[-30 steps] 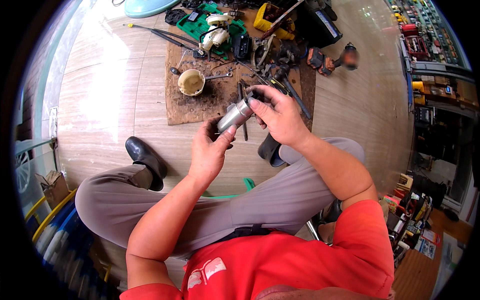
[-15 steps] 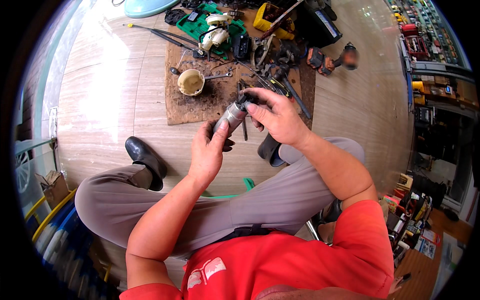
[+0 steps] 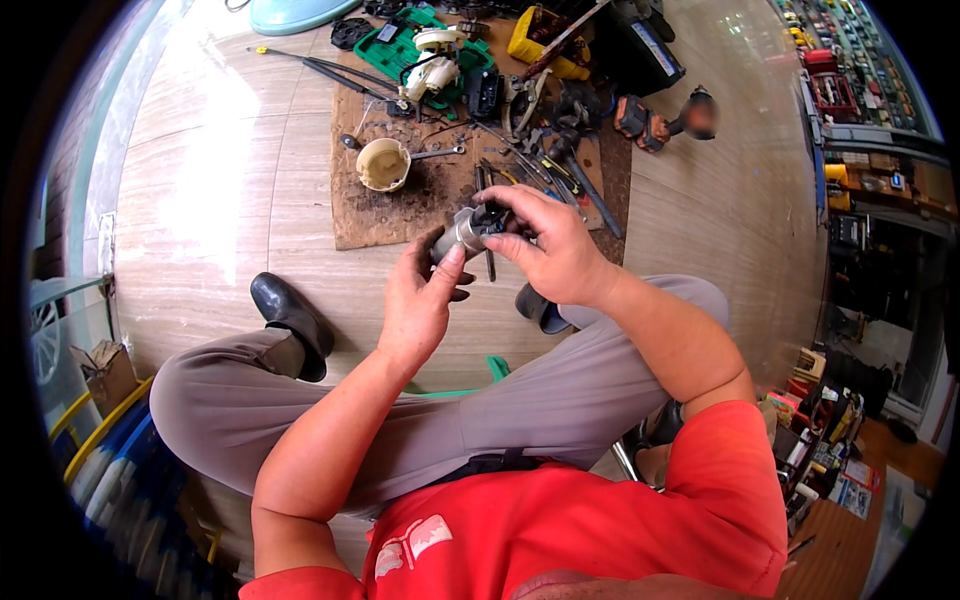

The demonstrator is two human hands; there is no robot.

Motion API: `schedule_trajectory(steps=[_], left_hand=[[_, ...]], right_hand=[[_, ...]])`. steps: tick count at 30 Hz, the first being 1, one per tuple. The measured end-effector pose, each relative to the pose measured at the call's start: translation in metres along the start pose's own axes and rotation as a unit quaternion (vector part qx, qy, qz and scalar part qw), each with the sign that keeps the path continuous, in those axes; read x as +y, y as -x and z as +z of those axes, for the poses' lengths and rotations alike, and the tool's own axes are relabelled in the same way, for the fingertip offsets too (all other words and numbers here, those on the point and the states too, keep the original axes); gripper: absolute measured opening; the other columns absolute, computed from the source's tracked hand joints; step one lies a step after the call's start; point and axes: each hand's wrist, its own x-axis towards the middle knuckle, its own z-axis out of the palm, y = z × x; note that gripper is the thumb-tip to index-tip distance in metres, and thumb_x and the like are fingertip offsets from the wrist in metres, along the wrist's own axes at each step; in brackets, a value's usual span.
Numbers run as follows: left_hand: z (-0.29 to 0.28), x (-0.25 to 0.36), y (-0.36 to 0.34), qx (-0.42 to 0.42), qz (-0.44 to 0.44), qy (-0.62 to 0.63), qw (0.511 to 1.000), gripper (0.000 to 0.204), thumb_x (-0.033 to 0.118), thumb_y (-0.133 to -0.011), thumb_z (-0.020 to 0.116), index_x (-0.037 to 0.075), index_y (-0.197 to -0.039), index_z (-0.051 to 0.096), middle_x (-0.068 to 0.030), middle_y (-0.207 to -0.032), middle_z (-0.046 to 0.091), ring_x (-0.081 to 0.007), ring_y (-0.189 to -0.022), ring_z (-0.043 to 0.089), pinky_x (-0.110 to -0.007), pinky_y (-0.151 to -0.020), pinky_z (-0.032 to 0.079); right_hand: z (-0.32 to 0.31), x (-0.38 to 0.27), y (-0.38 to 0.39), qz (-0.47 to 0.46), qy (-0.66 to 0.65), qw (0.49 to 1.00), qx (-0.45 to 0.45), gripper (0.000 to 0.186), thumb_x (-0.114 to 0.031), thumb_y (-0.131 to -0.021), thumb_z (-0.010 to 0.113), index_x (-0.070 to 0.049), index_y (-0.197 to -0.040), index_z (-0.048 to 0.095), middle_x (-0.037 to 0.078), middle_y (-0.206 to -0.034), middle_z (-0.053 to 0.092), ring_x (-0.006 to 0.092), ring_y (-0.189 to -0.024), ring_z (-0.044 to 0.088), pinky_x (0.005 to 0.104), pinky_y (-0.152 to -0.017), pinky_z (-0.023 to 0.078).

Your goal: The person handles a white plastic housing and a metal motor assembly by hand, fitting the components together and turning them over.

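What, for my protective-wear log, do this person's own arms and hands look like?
The left hand and right hand are gloveless, with dark grime on the fingers. Both forearms are bare; no watch or bracelet shows. Red short sleeves end above the elbows.

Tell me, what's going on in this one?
A person is holding a silver cylinder in both bare hands, clear of the floor. The left hand grips its metal body, while the right hand is at its black end. Beyond them, a cream cup and a wrench are on the cardboard, among other parts and tools. A drill lies to the right.
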Motion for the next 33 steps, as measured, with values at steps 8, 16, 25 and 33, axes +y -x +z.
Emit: schedule_trajectory(steps=[8, 16, 25, 33], left_hand=[[0.005, -0.007, -0.001, 0.066, 0.077, -0.047, 0.994, 0.058, 0.023, -0.097, 0.062, -0.007, -0.14, 0.038, -0.0173, -0.123, 0.058, -0.017, -0.096, 0.062, -0.028, -0.079, 0.051], [0.002, -0.017, -0.003, 0.045, 0.071, -0.102, 0.991, 0.056, 0.014, -0.093, 0.065, -0.006, -0.139, 0.041, -0.0215, -0.131, 0.054, -0.0228, -0.103, 0.064, -0.032, -0.083, 0.052], [0.007, -0.003, 0.002, 0.049, 0.067, -0.158, 0.984, 0.056, 0.007, -0.092, 0.065, -0.003, -0.141, 0.04, -0.014, -0.129, 0.055, -0.0187, -0.103, 0.062, -0.03, -0.084, 0.051], [0.003, -0.009, -0.002, 0.05, 0.083, -0.177, 0.979, 0.064, 0.004, -0.083, 0.073, -0.004, -0.139, 0.042, -0.0173, -0.117, 0.062, -0.0232, -0.102, 0.064, -0.033, -0.083, 0.054]], right_hand=[[0.002, 0.003, 0.0, -0.109, 0.081, 0.991, 0.019, 0.043, -0.002, -0.083, 0.069, 0.001, -0.123, 0.055, 0.018, -0.113, 0.06, 0.0311, -0.096, 0.062, 0.0349, -0.082, 0.051], [0.006, 0.012, -0.001, -0.14, 0.133, 0.981, 0.021, 0.043, -0.007, -0.082, 0.07, 0.0, -0.121, 0.053, 0.02, -0.111, 0.059, 0.0407, -0.097, 0.062, 0.0421, -0.08, 0.052], [0.008, 0.011, -0.001, -0.14, 0.113, 0.984, 0.012, 0.046, -0.005, -0.08, 0.072, 0.0, -0.121, 0.053, 0.02, -0.114, 0.059, 0.0401, -0.1, 0.061, 0.0414, -0.082, 0.051], [0.009, 0.005, 0.001, -0.178, 0.074, 0.981, -0.009, 0.046, -0.005, -0.076, 0.073, -0.001, -0.118, 0.054, 0.02, -0.112, 0.06, 0.0404, -0.1, 0.061, 0.0425, -0.083, 0.052]])
